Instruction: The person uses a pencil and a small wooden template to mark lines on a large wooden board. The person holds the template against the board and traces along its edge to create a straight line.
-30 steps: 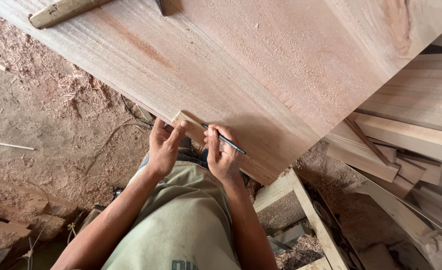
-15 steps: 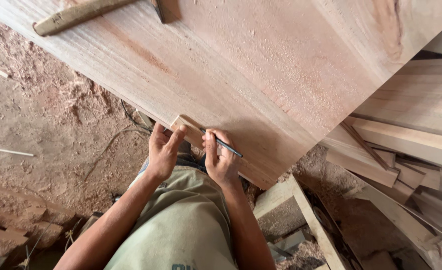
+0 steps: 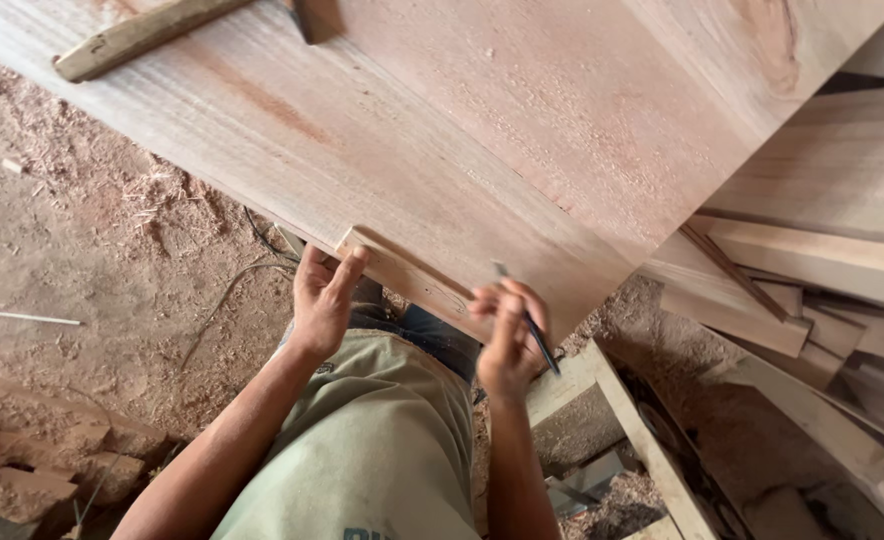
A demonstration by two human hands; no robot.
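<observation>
A large reddish wooden board (image 3: 522, 130) fills the top of the view. A small wooden block (image 3: 402, 272) lies along its near edge. My left hand (image 3: 322, 300) presses the left end of that block against the board's edge, fingers spread. My right hand (image 3: 507, 340) grips a dark pencil (image 3: 530, 322) near the block's right end; the pencil tip rests close to the board's edge. My green shirt shows below the hands.
A wooden-handled tool (image 3: 137, 38) lies on the board at the top left. Sawdust covers the floor (image 3: 82, 260) on the left. Stacked timber offcuts (image 3: 812, 290) sit on the right, and a wooden frame (image 3: 612, 420) stands below the board.
My right hand with the pencil has slid right along the block's edge, away from the left hand. The left hand still holds the block's left end.
</observation>
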